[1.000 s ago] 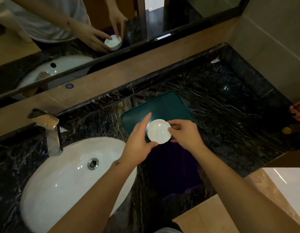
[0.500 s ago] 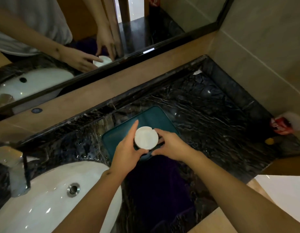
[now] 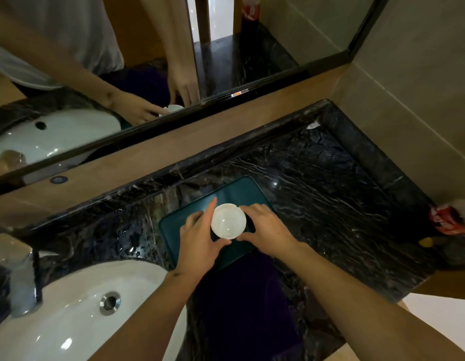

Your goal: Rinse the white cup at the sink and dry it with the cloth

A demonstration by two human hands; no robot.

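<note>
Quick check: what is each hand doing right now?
Left hand: grip closed on the small round white cup, over the teal tray.
Right hand: grip closed on the same cup.

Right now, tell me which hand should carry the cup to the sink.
Left. The left hand already touches the white cup and is on the sink side; the right hand would have to cross over.

The white cup (image 3: 228, 221) was round, glossy and upright, its open mouth facing up, over the middle of the green tray. The dark purple cloth (image 3: 241, 303) lay flat at the counter's front edge, just right of the white sink (image 3: 69, 316).
</note>
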